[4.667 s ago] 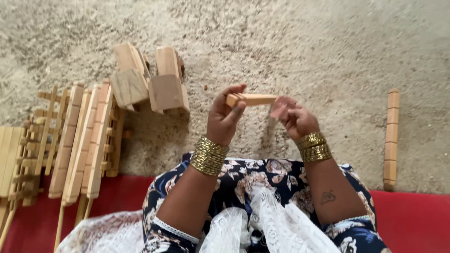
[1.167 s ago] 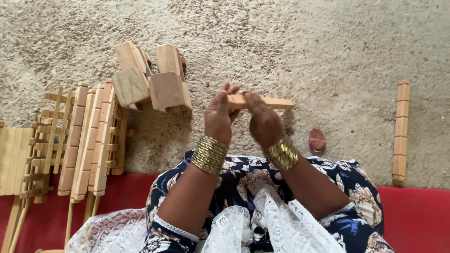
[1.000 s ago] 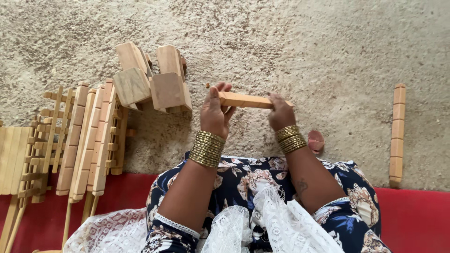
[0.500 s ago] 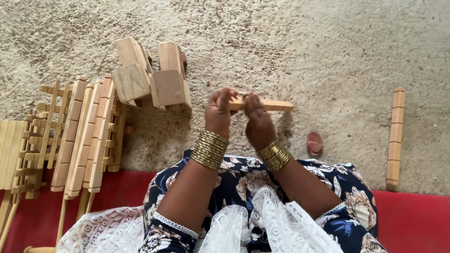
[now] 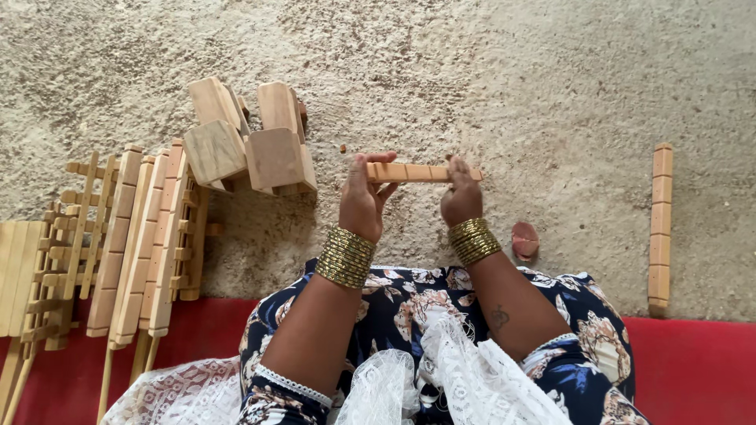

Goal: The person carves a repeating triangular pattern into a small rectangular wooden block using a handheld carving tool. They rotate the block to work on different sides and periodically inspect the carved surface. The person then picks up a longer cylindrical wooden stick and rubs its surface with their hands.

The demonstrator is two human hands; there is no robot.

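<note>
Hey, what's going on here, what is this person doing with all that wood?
A person sitting on the ground holds a short notched wooden stick level in front of them, left hand at one end and right hand at the other. To their left lie wooden blocks and a pile of slatted wooden pieces. A longer notched stick lies on the sandy ground to their right.

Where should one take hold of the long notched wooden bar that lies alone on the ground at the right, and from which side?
Probably at its middle, from above, with fingers across its narrow width. The notched wooden bar lies flat on the sandy ground, with bare ground along both long sides. A middle grip should keep it from tipping. Both hands now hold another wooden stick.
</note>
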